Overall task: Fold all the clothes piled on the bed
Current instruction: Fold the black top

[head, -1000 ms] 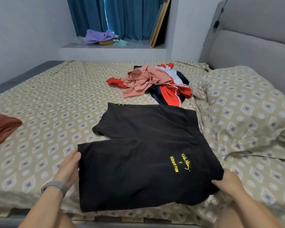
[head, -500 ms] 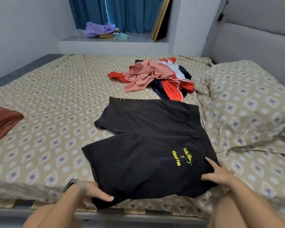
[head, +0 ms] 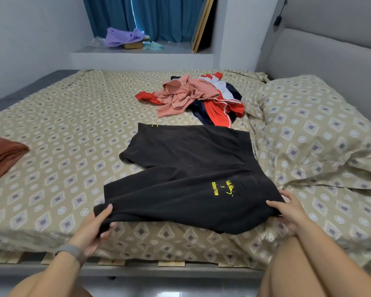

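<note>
Black T-shirt [head: 186, 179] near hem pinched by left hand [head: 94, 230] and right hand [head: 287, 211].

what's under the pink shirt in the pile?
Under the pink shirt a red, white and navy garment shows, spreading to its right and poking out red at its left. Whether more clothes lie beneath is covered.

Single head cam, wide-angle, at the bed's [head: 51, 116] near edge, looking forward and down toward the far curtain [head: 159, 18]; close range.
</note>
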Tool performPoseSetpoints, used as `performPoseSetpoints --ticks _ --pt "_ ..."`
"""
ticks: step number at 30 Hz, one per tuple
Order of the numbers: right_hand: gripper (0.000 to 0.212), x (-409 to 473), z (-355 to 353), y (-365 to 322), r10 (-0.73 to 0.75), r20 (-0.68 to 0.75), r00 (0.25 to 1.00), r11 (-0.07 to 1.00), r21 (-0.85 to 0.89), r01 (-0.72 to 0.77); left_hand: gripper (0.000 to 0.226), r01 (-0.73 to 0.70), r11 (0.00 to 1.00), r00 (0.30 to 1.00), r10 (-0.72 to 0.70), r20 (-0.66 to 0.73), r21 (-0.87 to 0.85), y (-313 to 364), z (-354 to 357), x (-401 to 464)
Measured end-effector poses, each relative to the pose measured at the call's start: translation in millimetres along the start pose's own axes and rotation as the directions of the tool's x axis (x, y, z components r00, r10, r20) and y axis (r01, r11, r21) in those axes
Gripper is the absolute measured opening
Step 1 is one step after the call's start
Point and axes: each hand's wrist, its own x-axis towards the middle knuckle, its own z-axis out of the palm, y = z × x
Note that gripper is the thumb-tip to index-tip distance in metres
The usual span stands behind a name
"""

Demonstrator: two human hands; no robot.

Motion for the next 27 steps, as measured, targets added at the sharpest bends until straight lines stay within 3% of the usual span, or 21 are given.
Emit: performPoseSetpoints --ticks 5,6,8,9,10,11,12,13,14,15,16,17,19,22,24,25,27 --pt "0.042 -11.6 2.0 -3.8 -0.056 0.024 0.998 0.998 0.020 0.055 0.012 0.160 0.982 0.987 -0.162 -0.011 -0.099 -20.1 1.3 3.7" --pt "0.037 -12.5 3.0 -4.7 -0.109 0.029 0.994 0.993 0.049 0.107 0.023 0.115 0.980 0.993 -0.119 -0.017 -0.166 -15.8 8.1 6.6" --pt "0.028 -14.9 5.8 -8.5 -0.218 0.033 0.975 0.967 0.140 0.212 0.063 -0.118 0.981 0.993 0.121 0.005 -0.154 -6.7 13.3 11.5" --pt "0.022 -16.0 7.2 -11.1 -0.254 0.036 0.967 0.949 0.201 0.242 0.080 -0.252 0.968 0.967 0.252 0.029 -0.007 -5.2 14.0 10.2" --pt "0.018 -18.1 8.9 -14.0 -0.285 0.065 0.956 0.929 0.266 0.259 0.091 -0.376 0.892 0.926 0.364 0.095 0.249 -7.1 14.0 11.2" --pt "0.025 -17.7 9.2 -14.6 -0.326 0.098 0.940 0.915 0.281 0.289 0.097 -0.458 0.701 0.885 0.417 0.207 0.546 -12.8 12.6 15.3" --pt "0.043 -17.0 9.7 -14.4 -0.384 0.133 0.914 0.915 0.188 0.357 0.098 -0.492 0.418 0.851 0.415 0.321 0.764 -21.6 10.5 21.4" --pt "0.058 -18.9 11.2 -14.5 -0.435 0.195 0.879 0.897 0.003 0.443 0.096 -0.482 0.135 0.833 0.378 0.405 0.866 -31.8 8.5 29.8" --pt "0.068 -20.7 13.7 -12.1 -0.455 0.270 0.849 0.833 -0.209 0.513 0.089 -0.434 -0.069 0.836 0.341 0.430 0.898 -40.5 8.6 36.5" --pt "0.077 -23.0 18.8 -9.2 -0.455 0.349 0.819 0.723 -0.393 0.568 0.078 -0.386 -0.181 0.839 0.337 0.426 0.904 -46.4 10.0 41.6" --pt "0.082 -23.6 24.5 -4.5 -0.449 0.405 0.797 0.579 -0.547 0.604 0.063 -0.332 -0.217 0.839 0.378 0.393 0.918 -47.8 14.8 43.8" --pt "0.088 -26.4 31.2 -1.8 -0.431 0.433 0.792 0.411 -0.687 0.599 0.051 -0.297 -0.198 0.824 0.442 0.356 0.934 -47.9 18.8 46.9" --pt "0.093 -29.0 41.9 -1.6 -0.381 0.436 0.815 0.086 -0.861 0.501 0.048 -0.329 -0.083 0.766 0.559 0.317 0.941 -40.5 28.6 49.6" --pt "0.115 -30.1 50.1 -0.3 -0.318 0.474 0.821 -0.174 -0.880 0.441 0.037 -0.506 0.235 0.721 0.644 0.257 0.830 -23.0 40.5 40.0" --pt "0.132 -32.5 57.9 14.8 -0.266 0.603 0.752 -0.354 -0.787 0.505 0.026 -0.582 0.203 0.647 0.702 0.297 0.788 -10.8 45.6 28.5" --pt "0.132 -38.3 63.5 21.7 -0.257 0.661 0.705 -0.386 -0.739 0.553 0.026 -0.593 0.165 0.615 0.725 0.311 0.788 -7.0 46.9 24.5" --pt "0.107 -44.3 74.6 34.3 -0.313 0.726 0.613 -0.327 -0.688 0.648 0.041 -0.568 0.112 0.597 0.738 0.314 0.816 -4.7 47.1 23.5"
